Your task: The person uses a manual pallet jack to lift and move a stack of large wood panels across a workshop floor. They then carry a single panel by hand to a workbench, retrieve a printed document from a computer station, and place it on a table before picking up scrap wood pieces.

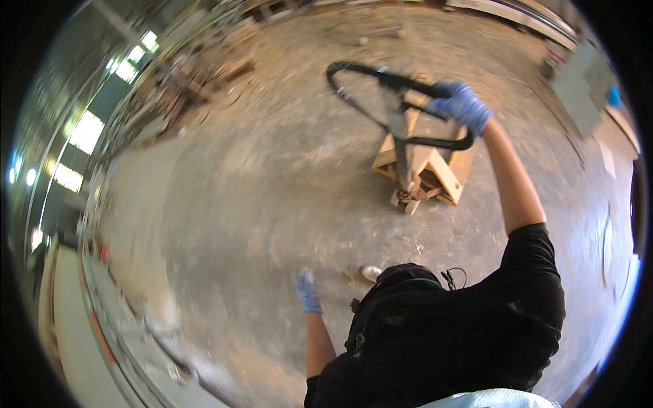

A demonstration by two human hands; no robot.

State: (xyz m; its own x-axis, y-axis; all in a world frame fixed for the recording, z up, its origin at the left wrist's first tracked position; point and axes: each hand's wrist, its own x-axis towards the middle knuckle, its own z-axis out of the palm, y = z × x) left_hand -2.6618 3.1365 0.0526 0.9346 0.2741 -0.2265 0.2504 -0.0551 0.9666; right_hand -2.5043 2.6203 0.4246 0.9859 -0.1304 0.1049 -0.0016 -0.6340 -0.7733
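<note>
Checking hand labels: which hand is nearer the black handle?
Right. The right hand holds the right side of the black handle; the left hand hangs apart, lower left in view.

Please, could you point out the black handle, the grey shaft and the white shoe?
Black handle (401,82), head view: on its upper bar.
Grey shaft (403,160), head view: on its lower half.
White shoe (371,273), head view: on its visible tip.
</note>
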